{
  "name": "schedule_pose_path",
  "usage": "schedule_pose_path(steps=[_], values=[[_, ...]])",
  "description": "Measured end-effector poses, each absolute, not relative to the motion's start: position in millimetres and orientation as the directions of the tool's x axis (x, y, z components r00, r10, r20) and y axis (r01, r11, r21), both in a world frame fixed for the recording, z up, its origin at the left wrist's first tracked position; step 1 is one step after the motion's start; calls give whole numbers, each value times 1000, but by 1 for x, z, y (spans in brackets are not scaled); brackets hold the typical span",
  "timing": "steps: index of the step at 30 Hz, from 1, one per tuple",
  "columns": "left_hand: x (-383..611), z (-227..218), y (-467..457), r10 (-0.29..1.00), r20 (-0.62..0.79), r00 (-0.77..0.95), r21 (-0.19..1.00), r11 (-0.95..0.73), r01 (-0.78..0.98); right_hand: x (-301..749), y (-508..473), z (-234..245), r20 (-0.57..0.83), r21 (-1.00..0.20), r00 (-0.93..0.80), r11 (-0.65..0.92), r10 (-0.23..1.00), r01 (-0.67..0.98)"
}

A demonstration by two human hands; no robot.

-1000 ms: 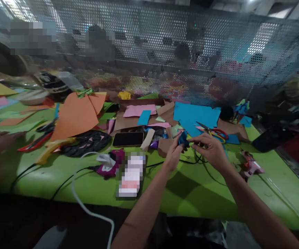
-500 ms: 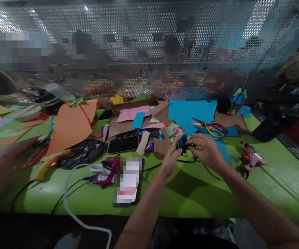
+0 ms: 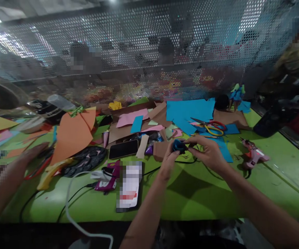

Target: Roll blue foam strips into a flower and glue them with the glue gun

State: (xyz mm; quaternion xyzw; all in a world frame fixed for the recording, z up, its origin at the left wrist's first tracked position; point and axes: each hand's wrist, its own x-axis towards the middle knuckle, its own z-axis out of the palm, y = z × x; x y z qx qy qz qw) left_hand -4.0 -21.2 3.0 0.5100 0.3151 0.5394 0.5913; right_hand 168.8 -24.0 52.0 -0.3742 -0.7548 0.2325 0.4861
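Observation:
Between my two hands, above the green table [image 3: 204,204], is a small rolled piece of blue paper [image 3: 178,146] with a dark underside. My left hand [image 3: 169,158] is closed round its left side. The fingers of my right hand [image 3: 204,150] pinch at its right edge; exactly what the fingertips grip there is too small to make out. Behind my right hand lie scissors [image 3: 211,128] with red and yellow handles, on blue paper sheets [image 3: 191,110]. To the right rests a pink glue gun [image 3: 254,155].
A phone with a lit screen [image 3: 131,186], a dark phone [image 3: 123,149] and a purple power strip [image 3: 108,181] with cables lie left of my hands. Further left are a yellow glue gun [image 3: 52,173], orange paper [image 3: 73,135] and another person's arm [image 3: 11,176]. A perforated metal screen [image 3: 139,52] stands behind.
The blue paper roll has turned in my fingers, so its open round end now faces me more. The camera view has tilted slightly. The other person's hand at left has shifted a little.

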Motion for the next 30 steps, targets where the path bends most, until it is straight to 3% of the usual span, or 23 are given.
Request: schedule_pose_path(steps=[5, 14, 18, 22, 30], values=[[-2, 8, -26, 967, 221, 126, 956, -190, -222, 167, -31, 53, 472, -839, -97, 480, 876, 256], [-5, 4, -30, 907, 402, 125, 916, -397, -65, 168, -38, 61, 517, -759, -163, 538, 840, 366], [-5, 10, -34, 902, 388, 191, 917, -398, 12, 168, -39, 63, 570, -698, -261, 627, 779, 345], [-4, 15, -33, 906, 361, 223, 928, -373, 10, 167, -38, 56, 632, -640, -249, 676, 734, 366], [-3, 18, -29, 939, 242, 245, 970, -234, -62, 169, -35, 51, 597, -613, -284, 655, 750, 441]])
